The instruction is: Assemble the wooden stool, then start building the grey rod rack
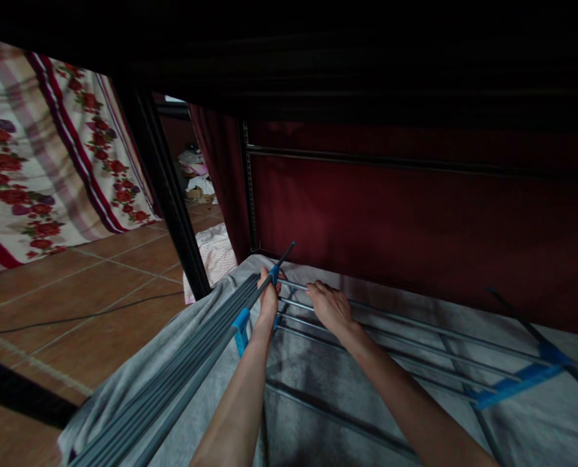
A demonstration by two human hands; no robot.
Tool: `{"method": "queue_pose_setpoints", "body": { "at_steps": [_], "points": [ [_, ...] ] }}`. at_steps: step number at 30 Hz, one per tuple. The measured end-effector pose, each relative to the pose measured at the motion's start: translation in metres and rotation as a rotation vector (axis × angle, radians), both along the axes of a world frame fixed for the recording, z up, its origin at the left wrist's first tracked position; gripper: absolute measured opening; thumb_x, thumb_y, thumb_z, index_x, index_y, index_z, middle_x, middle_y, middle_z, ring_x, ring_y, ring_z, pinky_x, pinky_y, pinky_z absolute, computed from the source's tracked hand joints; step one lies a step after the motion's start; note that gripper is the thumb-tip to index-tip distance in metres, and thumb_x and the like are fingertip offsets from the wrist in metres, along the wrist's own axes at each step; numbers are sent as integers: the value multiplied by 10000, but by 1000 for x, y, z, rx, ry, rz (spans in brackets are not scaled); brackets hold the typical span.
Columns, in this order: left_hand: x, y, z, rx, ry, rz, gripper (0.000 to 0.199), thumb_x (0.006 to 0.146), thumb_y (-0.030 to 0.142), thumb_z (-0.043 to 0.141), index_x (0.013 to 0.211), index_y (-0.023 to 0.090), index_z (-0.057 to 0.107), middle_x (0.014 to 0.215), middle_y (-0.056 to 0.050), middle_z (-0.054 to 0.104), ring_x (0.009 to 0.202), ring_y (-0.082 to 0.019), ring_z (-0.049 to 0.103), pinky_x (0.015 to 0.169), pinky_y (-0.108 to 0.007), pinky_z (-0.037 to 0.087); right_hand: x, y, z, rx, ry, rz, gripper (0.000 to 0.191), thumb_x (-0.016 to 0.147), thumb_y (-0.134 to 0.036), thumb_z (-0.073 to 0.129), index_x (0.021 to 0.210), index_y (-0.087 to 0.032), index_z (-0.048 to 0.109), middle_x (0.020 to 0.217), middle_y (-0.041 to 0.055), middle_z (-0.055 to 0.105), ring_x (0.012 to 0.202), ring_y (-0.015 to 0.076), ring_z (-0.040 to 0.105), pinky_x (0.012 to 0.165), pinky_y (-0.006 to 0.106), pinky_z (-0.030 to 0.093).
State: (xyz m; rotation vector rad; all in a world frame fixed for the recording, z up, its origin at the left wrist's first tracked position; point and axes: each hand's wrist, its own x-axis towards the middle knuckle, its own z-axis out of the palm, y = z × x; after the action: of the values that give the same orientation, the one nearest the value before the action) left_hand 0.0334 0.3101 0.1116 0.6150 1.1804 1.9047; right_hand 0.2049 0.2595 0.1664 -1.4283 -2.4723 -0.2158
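A rack of grey metal tubes with blue plastic joints lies on a grey blanket point(361, 389). My left hand point(269, 295) is closed round the rack's left side at a blue joint point(274, 275). My right hand point(330, 305) grips the far grey tube point(415, 319) a little to the right, near its left end. Below that tube, more tubes run across to a blue end piece point(517, 384) at the right. Several loose-looking grey tubes point(181, 370) lie side by side at the left, beside a second blue joint point(241, 324).
Black metal posts point(165, 188) and a dark overhead frame surround the blanket. A dark red curtain point(390, 220) hangs behind. Left are a floral cloth point(69, 155), tiled floor point(123, 285), a cable point(98, 314) and a striped cloth point(215, 251).
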Motion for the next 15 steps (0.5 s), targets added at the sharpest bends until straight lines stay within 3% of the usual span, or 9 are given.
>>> {"method": "queue_pose_setpoints", "body": {
  "at_steps": [6,10,15],
  "points": [
    [2,6,-7,-26,15,148,431,797,627,525,684,220,441,593,43,432,528,-99,460,513,-214,426,0,-4,7,-15,-4,-9,380,1007,-320,233,1157,-234,571,1132,70,643,951,173,635,771,278,435],
    [2,5,-7,-55,22,150,408,792,620,531,721,223,469,659,22,483,621,-120,520,580,-231,464,0,-5,10,-50,-14,-14,365,1007,-306,241,1143,-233,572,1136,75,644,965,170,638,774,276,432],
    [0,5,-7,-69,79,100,448,794,649,484,703,210,487,667,10,508,593,-118,500,558,-233,447,1,-6,9,-58,-6,9,363,1006,-308,237,1132,-235,569,1123,70,651,953,169,639,766,273,424]
  ]
}}
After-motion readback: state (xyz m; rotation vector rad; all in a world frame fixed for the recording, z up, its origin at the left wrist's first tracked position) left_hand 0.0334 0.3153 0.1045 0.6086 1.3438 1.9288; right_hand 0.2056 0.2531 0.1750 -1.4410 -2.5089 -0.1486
